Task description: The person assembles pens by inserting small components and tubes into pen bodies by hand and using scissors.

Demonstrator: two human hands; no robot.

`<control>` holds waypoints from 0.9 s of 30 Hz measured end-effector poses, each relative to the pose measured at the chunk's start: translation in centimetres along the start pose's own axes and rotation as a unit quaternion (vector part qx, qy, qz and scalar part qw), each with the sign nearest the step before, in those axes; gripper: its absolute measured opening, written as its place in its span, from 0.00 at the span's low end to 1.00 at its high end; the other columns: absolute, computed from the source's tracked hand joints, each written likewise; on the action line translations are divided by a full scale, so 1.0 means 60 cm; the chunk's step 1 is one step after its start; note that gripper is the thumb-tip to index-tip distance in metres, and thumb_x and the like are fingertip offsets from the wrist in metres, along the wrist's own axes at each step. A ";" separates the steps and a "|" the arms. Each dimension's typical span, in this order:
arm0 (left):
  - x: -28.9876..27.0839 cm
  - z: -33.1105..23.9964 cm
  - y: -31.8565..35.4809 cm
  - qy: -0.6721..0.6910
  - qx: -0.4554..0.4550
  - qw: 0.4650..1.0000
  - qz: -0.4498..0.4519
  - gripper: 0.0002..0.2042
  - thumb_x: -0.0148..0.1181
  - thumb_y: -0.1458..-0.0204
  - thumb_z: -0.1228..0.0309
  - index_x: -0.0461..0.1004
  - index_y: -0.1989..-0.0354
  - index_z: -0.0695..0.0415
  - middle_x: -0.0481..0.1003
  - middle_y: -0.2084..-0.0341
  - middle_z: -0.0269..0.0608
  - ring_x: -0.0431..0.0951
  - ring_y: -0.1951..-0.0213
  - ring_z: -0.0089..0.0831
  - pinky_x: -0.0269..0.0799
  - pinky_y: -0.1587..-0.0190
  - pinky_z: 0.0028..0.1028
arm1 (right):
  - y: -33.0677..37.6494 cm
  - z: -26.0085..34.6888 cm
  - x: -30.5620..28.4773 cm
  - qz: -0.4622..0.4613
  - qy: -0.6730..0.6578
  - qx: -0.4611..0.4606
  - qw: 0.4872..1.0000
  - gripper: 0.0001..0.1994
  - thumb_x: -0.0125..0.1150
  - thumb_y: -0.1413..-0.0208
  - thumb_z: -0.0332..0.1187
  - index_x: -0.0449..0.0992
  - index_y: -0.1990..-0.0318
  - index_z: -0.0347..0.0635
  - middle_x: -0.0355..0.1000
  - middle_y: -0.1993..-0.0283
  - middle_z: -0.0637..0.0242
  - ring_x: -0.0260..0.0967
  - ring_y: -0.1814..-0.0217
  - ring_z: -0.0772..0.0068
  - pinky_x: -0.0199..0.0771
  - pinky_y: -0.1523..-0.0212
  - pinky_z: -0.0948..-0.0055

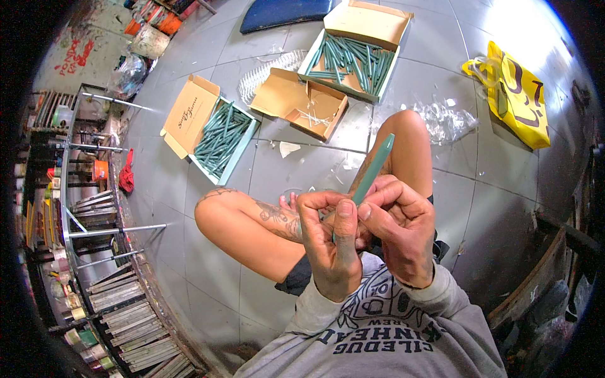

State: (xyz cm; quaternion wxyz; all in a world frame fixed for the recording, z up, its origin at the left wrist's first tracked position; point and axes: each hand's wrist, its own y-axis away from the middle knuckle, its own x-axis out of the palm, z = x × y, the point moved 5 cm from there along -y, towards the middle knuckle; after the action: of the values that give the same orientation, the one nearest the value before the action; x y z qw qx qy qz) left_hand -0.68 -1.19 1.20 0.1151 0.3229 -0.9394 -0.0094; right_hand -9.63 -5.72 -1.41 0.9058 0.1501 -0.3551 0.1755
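Observation:
Both hands hold a teal-green pen-like stick (373, 169) in front of my lap, its tapered end pointing up and away. My left hand (331, 242) pinches its lower end between thumb and bent fingers. My right hand (403, 230) is closed at the same end, thumb and fingertips pressed against it. The fingers hide the stick's near end. Beyond my knees, an open box (242, 142) on the left is filled with similar green sticks (220, 135). Another open box (383, 96) farther back holds more of them. Between these, a small brown box (337, 116) contains a few thin white pieces (309, 118).
Clear plastic wrappers (444, 121) and paper scraps (288, 148) litter the grey tiled floor (271, 167). A yellow bag (520, 101) lies at right, a blue pad (283, 14) at the back. A metal rack (70, 183) with frames and jars stands at left, near a red cloth (126, 173).

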 end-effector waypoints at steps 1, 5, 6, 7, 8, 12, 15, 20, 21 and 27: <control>0.000 -0.001 0.000 -0.002 0.002 1.000 0.001 0.08 0.51 0.40 0.67 0.61 0.60 0.55 0.61 0.79 0.27 0.56 0.80 0.11 0.48 0.79 0.15 | 0.000 0.002 0.001 0.002 0.006 -0.003 1.000 0.04 0.58 0.47 0.18 0.73 0.64 0.31 0.67 0.58 0.61 0.67 0.57 0.78 0.67 0.54 0.79; -0.004 -0.001 -0.002 -0.012 0.004 1.000 -0.001 0.08 0.52 0.40 0.66 0.61 0.60 0.54 0.61 0.78 0.26 0.56 0.81 0.11 0.47 0.80 0.15 | -0.001 0.005 0.005 0.007 0.005 -0.005 1.000 0.04 0.58 0.46 0.18 0.73 0.63 0.30 0.67 0.58 0.61 0.67 0.55 0.77 0.68 0.53 0.78; -0.004 0.002 -0.002 0.004 -0.004 1.000 0.013 0.08 0.51 0.40 0.68 0.60 0.59 0.56 0.62 0.77 0.28 0.57 0.80 0.11 0.50 0.79 0.15 | -0.001 0.005 0.004 0.008 -0.001 -0.004 1.000 0.04 0.58 0.46 0.18 0.73 0.63 0.30 0.67 0.57 0.61 0.67 0.54 0.76 0.68 0.53 0.78; -0.007 0.003 -0.002 0.019 -0.013 0.999 0.028 0.09 0.50 0.39 0.69 0.58 0.58 0.57 0.64 0.76 0.31 0.59 0.80 0.12 0.52 0.79 0.15 | -0.001 0.006 0.002 0.009 0.001 -0.007 1.000 0.04 0.57 0.46 0.18 0.73 0.63 0.30 0.68 0.57 0.61 0.67 0.54 0.76 0.68 0.53 0.78; -0.007 0.004 -0.002 0.034 -0.021 0.998 0.042 0.09 0.49 0.39 0.71 0.57 0.56 0.59 0.65 0.75 0.33 0.60 0.79 0.13 0.55 0.78 0.15 | -0.001 0.007 -0.001 0.011 0.004 -0.010 1.000 0.04 0.57 0.45 0.18 0.73 0.62 0.30 0.68 0.57 0.61 0.67 0.53 0.76 0.68 0.53 0.77; -0.001 0.004 -0.003 0.022 -0.032 0.999 -0.014 0.08 0.52 0.40 0.65 0.62 0.60 0.54 0.59 0.81 0.24 0.56 0.81 0.11 0.47 0.80 0.15 | 0.002 0.023 0.005 0.017 0.078 -0.134 0.988 0.06 0.56 0.45 0.18 0.72 0.60 0.30 0.68 0.57 0.59 0.67 0.52 0.74 0.68 0.51 0.76; -0.009 0.006 -0.004 0.033 -0.022 0.999 0.003 0.08 0.51 0.40 0.67 0.60 0.59 0.55 0.61 0.78 0.28 0.58 0.80 0.12 0.51 0.79 0.15 | 0.003 0.036 0.006 0.045 0.188 -0.223 0.956 0.09 0.57 0.49 0.17 0.72 0.60 0.31 0.69 0.57 0.57 0.69 0.53 0.70 0.69 0.52 0.75; -0.010 -0.002 -0.003 0.072 -0.025 0.996 0.035 0.08 0.48 0.39 0.72 0.57 0.56 0.59 0.67 0.72 0.35 0.62 0.78 0.14 0.59 0.75 0.14 | 0.004 0.056 0.015 0.049 0.372 -0.360 0.854 0.13 0.63 0.56 0.17 0.73 0.60 0.34 0.72 0.61 0.55 0.73 0.60 0.63 0.72 0.59 0.72; -0.009 -0.003 -0.004 0.070 -0.021 0.997 0.035 0.08 0.48 0.39 0.72 0.58 0.56 0.59 0.67 0.72 0.35 0.63 0.78 0.15 0.59 0.74 0.14 | 0.001 0.062 0.018 0.054 0.402 -0.389 0.827 0.14 0.64 0.57 0.17 0.73 0.60 0.35 0.72 0.62 0.55 0.73 0.62 0.62 0.72 0.60 0.71; -0.018 -0.005 -0.006 -0.045 0.066 0.997 0.013 0.08 0.46 0.38 0.73 0.57 0.56 0.60 0.68 0.75 0.35 0.65 0.77 0.16 0.60 0.72 0.15 | -0.002 0.063 0.023 0.080 0.406 -0.362 0.835 0.13 0.67 0.60 0.19 0.74 0.63 0.36 0.73 0.64 0.57 0.73 0.64 0.62 0.73 0.62 0.71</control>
State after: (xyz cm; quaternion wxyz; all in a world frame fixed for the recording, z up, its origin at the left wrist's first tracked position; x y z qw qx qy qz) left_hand 0.44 -0.82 1.21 0.0507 0.3170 -0.9462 0.0397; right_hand -10.86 -7.04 2.15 0.9412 -0.3021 -0.0042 0.1515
